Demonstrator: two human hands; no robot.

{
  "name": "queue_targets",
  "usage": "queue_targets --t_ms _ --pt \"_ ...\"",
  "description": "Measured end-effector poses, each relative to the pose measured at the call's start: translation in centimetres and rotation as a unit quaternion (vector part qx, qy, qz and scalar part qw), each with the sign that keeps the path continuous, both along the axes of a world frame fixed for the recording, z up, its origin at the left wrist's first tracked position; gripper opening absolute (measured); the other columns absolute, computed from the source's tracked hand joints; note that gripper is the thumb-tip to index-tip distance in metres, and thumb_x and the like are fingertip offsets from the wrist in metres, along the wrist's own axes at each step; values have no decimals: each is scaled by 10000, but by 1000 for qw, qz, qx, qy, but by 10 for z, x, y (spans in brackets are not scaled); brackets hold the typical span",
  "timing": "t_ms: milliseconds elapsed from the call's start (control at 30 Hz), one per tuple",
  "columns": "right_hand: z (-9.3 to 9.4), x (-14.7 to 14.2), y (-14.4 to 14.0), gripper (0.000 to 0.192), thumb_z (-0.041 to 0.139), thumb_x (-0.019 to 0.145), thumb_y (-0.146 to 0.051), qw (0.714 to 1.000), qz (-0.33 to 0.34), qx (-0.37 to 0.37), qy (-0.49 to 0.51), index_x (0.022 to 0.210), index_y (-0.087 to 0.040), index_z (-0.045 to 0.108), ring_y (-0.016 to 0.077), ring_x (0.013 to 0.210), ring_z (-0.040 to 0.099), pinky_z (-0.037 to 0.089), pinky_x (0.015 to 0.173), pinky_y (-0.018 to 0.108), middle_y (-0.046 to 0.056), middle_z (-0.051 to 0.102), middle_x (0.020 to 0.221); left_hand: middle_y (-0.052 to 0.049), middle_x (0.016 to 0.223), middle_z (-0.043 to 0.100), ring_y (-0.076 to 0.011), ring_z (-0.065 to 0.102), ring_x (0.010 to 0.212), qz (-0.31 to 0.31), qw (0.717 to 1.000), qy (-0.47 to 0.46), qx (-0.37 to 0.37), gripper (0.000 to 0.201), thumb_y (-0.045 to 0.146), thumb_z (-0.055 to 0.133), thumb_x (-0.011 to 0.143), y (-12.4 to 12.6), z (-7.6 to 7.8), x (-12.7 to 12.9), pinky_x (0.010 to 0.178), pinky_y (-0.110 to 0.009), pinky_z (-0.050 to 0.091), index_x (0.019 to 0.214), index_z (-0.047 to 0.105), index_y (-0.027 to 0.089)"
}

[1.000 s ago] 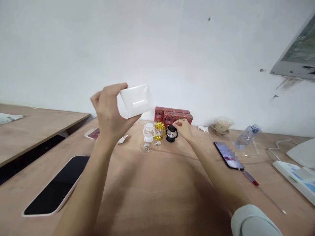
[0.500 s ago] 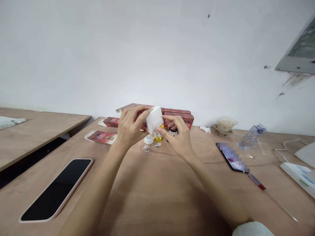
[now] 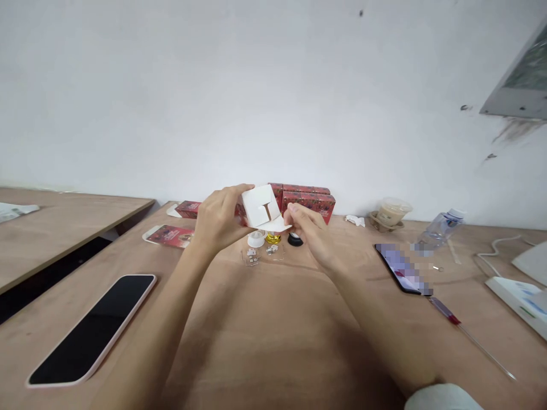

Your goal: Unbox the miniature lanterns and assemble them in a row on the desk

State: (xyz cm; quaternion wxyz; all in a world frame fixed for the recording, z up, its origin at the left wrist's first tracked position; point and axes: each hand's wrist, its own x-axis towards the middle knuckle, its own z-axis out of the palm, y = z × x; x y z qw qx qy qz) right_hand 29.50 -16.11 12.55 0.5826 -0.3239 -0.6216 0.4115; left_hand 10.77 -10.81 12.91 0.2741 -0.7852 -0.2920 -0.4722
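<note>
We note the left hand [image 3: 220, 219] and right hand [image 3: 310, 230] both pinching a small white box [image 3: 260, 208] above the lanterns [image 3: 273, 239] near the table's [image 3: 273, 330] far edge.

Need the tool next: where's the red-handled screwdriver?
The red-handled screwdriver lies on the wooden table, right side, just beyond the dark phone.

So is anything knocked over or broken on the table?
Yes: a bottle lies tipped on its side at the far right. Two red boxes lie flattened near the left hand. Nothing looks spilled.
</note>
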Motion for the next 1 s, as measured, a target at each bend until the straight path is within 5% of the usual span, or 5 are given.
queue_targets --t_ms 333,467,667,867,1000 --pt "18 10 -17 320 509 861 -385 983 93 -156 -31 1009 -141 654 78 393 355 290 456 219 -82 420 374 -84 1135 674 -222 633 1040 -55 996 21 66 392 180 581 788 -1 1 10 851 -349 468 1168 488 201" --pt "23 10 -19 344 388 923 -324 917 221 -291 163 1075 -93 593 61 345 205 262 406 187 -109 337 357 -87 1166 660 -228 618 1076 -44 996 28 74 375 140 544 795 1 -1 10 882 -381 466 1160 494 206" --pt "37 12 -31 382 297 956 -299 856 238 -353 294 1134 -49 525 57 337 201 295 382 158 -98 386 390 -106 1206 630 -234 590 1111 -59 996 50 47 487 161 523 812 4 -7 13 906 -382 454 1283 401 197" --pt "43 9 -41 369 278 940 -229 865 216 -333 307 1202 -89 497 52 335 205 310 389 158 -106 407 419 -181 1322 514 -285 497 1219 -41 998 55 -7 685 183 532 792 3 -8 13 947 -432 433 1407 232 152" --pt "51 28 -48 344 367 894 -227 946 106 -192 238 1198 -262 525 60 346 258 319 411 197 -107 398 467 -154 1334 510 -278 470 1247 -30 996 87 -18 612 94 436 798 3 -8 14 1008 -451 383 1387 286 172"
